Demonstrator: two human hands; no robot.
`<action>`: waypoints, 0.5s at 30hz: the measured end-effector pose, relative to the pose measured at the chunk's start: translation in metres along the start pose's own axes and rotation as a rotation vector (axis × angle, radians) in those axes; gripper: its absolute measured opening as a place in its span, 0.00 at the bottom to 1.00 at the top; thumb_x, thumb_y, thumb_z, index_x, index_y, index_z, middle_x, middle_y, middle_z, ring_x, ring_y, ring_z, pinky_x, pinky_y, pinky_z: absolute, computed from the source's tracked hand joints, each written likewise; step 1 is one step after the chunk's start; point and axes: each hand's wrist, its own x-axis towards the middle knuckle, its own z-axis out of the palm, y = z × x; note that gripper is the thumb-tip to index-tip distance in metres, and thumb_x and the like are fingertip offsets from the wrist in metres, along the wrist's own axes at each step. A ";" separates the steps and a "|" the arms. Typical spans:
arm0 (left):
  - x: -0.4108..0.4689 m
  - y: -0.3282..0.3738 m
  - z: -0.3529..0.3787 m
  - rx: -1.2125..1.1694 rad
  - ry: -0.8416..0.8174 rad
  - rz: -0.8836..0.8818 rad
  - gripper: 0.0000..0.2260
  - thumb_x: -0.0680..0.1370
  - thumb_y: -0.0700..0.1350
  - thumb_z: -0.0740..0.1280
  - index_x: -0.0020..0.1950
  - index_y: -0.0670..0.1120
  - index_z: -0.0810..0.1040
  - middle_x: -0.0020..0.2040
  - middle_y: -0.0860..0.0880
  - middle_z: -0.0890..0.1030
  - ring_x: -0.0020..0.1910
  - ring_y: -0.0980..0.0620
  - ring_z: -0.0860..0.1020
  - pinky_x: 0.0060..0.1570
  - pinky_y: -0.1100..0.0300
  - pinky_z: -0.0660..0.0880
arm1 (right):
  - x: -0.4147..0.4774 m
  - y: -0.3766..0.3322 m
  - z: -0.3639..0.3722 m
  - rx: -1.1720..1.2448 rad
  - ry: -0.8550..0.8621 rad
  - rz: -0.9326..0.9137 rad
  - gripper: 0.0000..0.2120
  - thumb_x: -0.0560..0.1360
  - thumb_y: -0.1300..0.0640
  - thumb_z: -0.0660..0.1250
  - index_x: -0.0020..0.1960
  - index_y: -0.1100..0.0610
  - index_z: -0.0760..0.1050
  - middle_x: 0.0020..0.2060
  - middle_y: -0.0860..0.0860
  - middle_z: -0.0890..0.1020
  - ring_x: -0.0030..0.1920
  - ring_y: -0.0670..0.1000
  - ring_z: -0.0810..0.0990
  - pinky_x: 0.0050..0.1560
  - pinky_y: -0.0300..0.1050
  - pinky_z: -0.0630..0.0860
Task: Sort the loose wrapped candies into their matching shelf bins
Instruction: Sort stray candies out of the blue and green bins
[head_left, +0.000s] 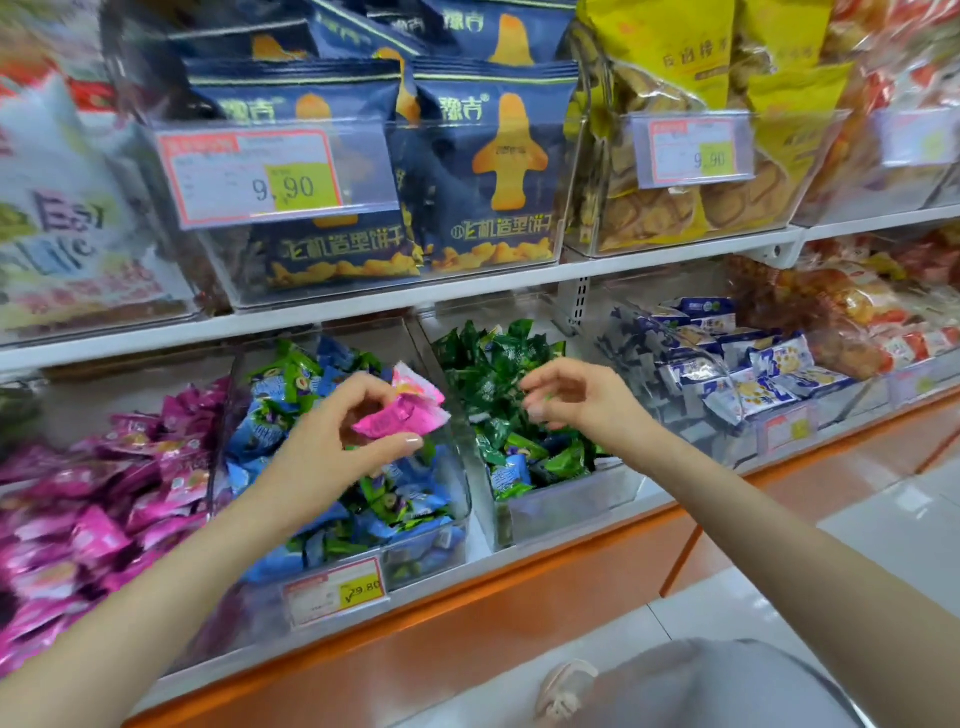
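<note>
My left hand (332, 441) pinches a few pink wrapped candies (402, 413) above the middle clear bin (457, 525), which holds mixed blue and green candies. My right hand (576, 397) hovers over the bin of green candies (571, 499) with fingers curled and apart; a blur of green shows at its fingertips and I cannot tell whether it holds anything. A bin of pink candies (104, 493) fills the lower left of the shelf.
A price tag reading 29.80 (337, 590) hangs on the middle bin's front. Blue-and-white snack packs (737, 364) lie to the right. The upper shelf carries dark blue biscuit bags (488, 171) and yellow bags (691, 130). An orange shelf base (467, 639) runs below.
</note>
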 end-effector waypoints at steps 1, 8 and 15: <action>-0.014 -0.006 -0.019 0.067 0.044 -0.002 0.17 0.63 0.63 0.72 0.43 0.55 0.73 0.42 0.55 0.77 0.39 0.58 0.74 0.44 0.65 0.70 | 0.000 0.006 -0.002 -0.103 0.024 -0.012 0.09 0.72 0.66 0.70 0.45 0.52 0.79 0.37 0.49 0.82 0.39 0.45 0.79 0.43 0.39 0.76; -0.060 -0.049 -0.121 0.422 0.495 -0.227 0.24 0.68 0.43 0.76 0.56 0.61 0.69 0.55 0.42 0.78 0.56 0.41 0.75 0.57 0.50 0.70 | 0.003 0.030 0.012 -0.621 -0.218 0.012 0.08 0.72 0.61 0.71 0.51 0.57 0.82 0.49 0.52 0.83 0.45 0.45 0.78 0.43 0.33 0.71; -0.063 -0.096 -0.116 0.602 0.240 -0.455 0.22 0.79 0.39 0.61 0.72 0.35 0.62 0.69 0.31 0.65 0.68 0.35 0.65 0.64 0.47 0.62 | 0.011 0.030 0.028 -0.775 -0.233 0.078 0.15 0.74 0.61 0.69 0.60 0.57 0.78 0.53 0.52 0.80 0.54 0.51 0.77 0.47 0.36 0.68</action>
